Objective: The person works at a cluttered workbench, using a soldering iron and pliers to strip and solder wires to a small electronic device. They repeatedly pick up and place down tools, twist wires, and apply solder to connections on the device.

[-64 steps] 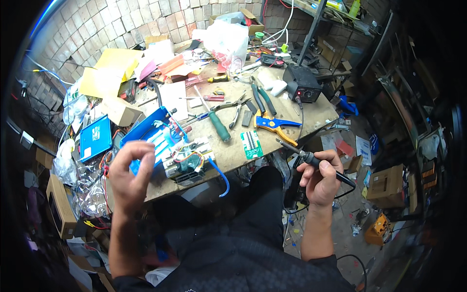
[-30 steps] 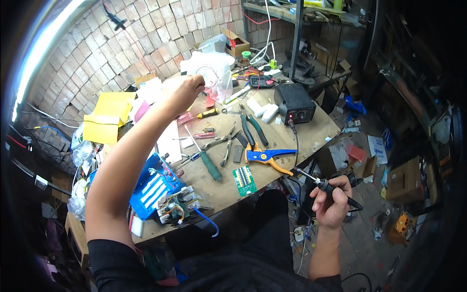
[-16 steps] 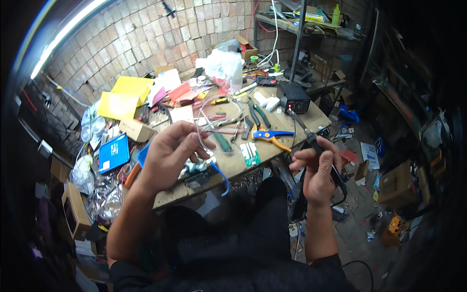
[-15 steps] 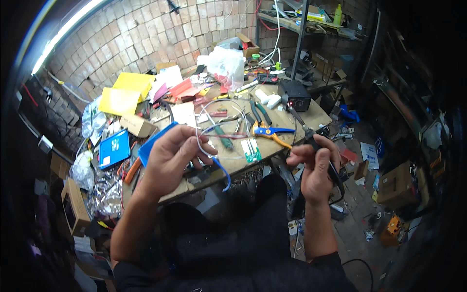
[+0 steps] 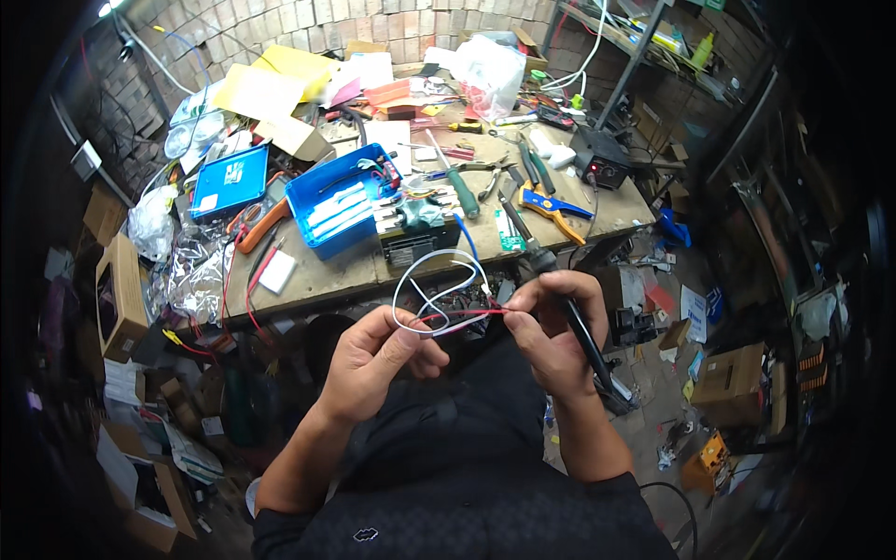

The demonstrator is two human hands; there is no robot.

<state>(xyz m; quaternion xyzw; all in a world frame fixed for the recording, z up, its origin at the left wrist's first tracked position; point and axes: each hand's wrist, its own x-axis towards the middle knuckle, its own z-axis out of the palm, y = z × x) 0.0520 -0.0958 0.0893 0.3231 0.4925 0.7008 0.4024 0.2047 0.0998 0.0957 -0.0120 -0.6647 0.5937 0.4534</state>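
My left hand (image 5: 371, 366) pinches a looped bundle of thin white and red wires (image 5: 439, 329) in front of the bench edge. Near it, my right hand (image 5: 557, 343) grips a soldering iron (image 5: 581, 338) by its black handle, the metal tip pointing up and away over the bench. Between that hand's thumb and forefinger is the end of the red wire. Beyond the wires stands a battery pack (image 5: 420, 219) with white-ended cells and a thick blue lead, beside an open blue box (image 5: 350, 241) with white pieces inside.
On the bench lie a blue box lid (image 5: 231, 182), blue-and-orange wire strippers (image 5: 557, 211), a green circuit board (image 5: 510, 231), a green-handled screwdriver (image 5: 463, 193) and yellow sheets (image 5: 261, 91). A black soldering station (image 5: 602, 154) stands right. Cardboard boxes (image 5: 731, 381) and scraps litter the floor.
Both hands have come closer together and lower, off the bench front. My right hand now pinches the red wire along with the iron. The view has shifted, uncovering the blue box and battery pack.
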